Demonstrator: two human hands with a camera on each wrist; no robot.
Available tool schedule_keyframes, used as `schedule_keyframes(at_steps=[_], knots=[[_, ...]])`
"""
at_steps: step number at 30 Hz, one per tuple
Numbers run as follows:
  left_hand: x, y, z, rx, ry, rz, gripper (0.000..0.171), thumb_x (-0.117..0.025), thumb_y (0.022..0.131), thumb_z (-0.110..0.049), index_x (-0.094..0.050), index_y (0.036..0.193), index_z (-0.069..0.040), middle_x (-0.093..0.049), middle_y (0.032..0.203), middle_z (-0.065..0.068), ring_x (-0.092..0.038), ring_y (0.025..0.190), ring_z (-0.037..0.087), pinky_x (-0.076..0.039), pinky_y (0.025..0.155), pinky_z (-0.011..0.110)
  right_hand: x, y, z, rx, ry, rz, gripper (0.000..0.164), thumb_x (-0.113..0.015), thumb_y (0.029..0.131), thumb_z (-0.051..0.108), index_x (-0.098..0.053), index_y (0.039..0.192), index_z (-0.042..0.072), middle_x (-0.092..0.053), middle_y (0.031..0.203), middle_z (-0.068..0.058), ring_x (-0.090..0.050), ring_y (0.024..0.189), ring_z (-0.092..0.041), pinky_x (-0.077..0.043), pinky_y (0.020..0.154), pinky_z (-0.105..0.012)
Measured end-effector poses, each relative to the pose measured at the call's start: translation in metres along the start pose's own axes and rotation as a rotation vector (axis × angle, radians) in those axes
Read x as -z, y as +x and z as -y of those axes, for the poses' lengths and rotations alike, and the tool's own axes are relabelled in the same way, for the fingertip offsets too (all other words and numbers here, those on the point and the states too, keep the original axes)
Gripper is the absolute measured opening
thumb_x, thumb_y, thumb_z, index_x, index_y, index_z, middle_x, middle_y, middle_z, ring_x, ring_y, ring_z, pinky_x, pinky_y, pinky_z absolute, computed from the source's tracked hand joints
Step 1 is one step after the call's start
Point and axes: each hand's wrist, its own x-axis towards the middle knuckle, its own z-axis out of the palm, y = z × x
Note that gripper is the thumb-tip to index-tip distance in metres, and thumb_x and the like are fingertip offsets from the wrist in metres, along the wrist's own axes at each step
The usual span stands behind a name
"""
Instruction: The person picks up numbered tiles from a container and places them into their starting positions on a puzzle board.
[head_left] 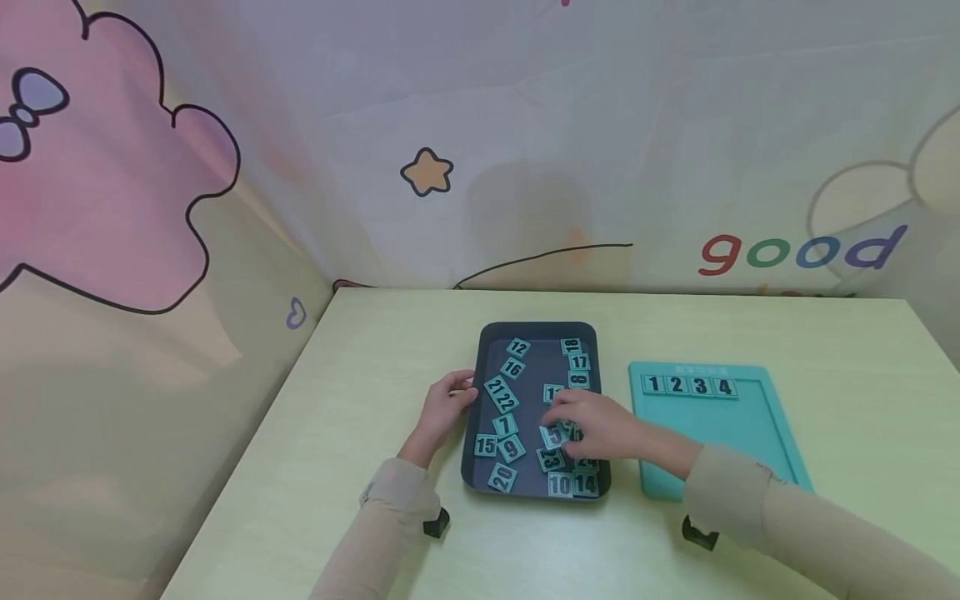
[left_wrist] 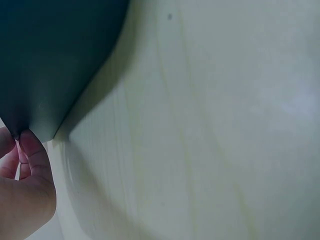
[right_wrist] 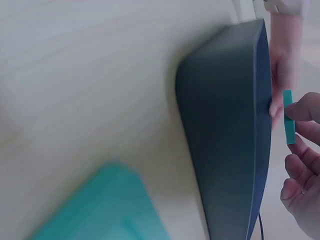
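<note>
1. Your right hand (head_left: pixel 596 425) pinches a small number tile (head_left: pixel 552 437), its digit looking like a 5, between thumb and fingers; the right wrist view shows it edge-on, a thin slab at your fingertips.
2. That tile is over the near right half of the dark tray (head_left: pixel 528 467), among loose tiles. In the head view its face is slightly tilted, and it looks too near square to have a marked long axis.
3. Your left hand (head_left: pixel 444 404) grips the tray's left edge, thumb and finger pinching it in the left wrist view.
4. The relation that seems to matter most is from the held tile to the row on the green board (head_left: pixel 731 446): the board sits on the table (head_left: pixel 315 417) just right of the tray, and the row lies to the right and farther away than your fingertips.
5. The row reads 1 to 4 from left to right, along the board's far side; a gap shows between the 4 tile (head_left: pixel 724 387) and the right rim.
6. Your right hand is clearly nearer the board, its forearm crossing the board's left edge in the head view.
</note>
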Motion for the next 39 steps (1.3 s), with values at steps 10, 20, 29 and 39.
schedule_keyframes(at_steps=[10, 20, 29, 39], knots=[[-0.001, 0.006, 0.009, 0.010, 0.010, -0.032, 0.033, -0.052, 0.087, -0.011, -0.053, 0.120, -0.012, -0.052, 0.106, 0.008, -0.051, 0.091, 0.018, -0.046, 0.083, 0.031, 0.024, -0.025, -0.028, -0.121, 0.110, -0.072, 0.028, -0.064, 0.072, 0.010, -0.063, 0.100, 0.013, -0.053, 0.093, 0.002, -0.048, 0.084, -0.016, -0.044, 0.066, -0.025], [-0.002, 0.005, 0.008, 0.002, 0.015, -0.035, 0.033, -0.052, 0.087, -0.011, -0.053, 0.120, -0.012, -0.052, 0.105, 0.008, -0.051, 0.090, 0.018, -0.046, 0.081, 0.030, 0.044, -0.065, -0.064, -0.264, 0.084, -0.163, 0.032, -0.068, 0.070, 0.010, -0.064, 0.103, 0.009, -0.054, 0.091, -0.002, -0.049, 0.079, -0.014, -0.045, 0.063, -0.025], [-0.002, 0.007, 0.009, 0.007, 0.013, -0.028, 0.033, -0.052, 0.087, -0.012, -0.053, 0.120, -0.012, -0.052, 0.105, 0.007, -0.051, 0.090, 0.018, -0.045, 0.082, 0.029, 0.059, -0.099, -0.094, -0.290, 0.077, -0.179, 0.029, -0.065, 0.073, 0.007, -0.062, 0.102, 0.002, -0.055, 0.095, -0.008, -0.051, 0.079, -0.018, -0.046, 0.061, -0.024], [-0.001, 0.004, 0.007, -0.014, 0.024, -0.021, 0.031, -0.052, 0.087, -0.012, -0.054, 0.119, -0.011, -0.052, 0.104, 0.008, -0.051, 0.090, 0.018, -0.045, 0.081, 0.029, 0.071, -0.125, -0.125, -0.409, -0.026, -0.159, 0.030, -0.065, 0.071, 0.009, -0.062, 0.100, 0.002, -0.055, 0.097, -0.013, -0.053, 0.081, -0.023, -0.047, 0.064, -0.034]])
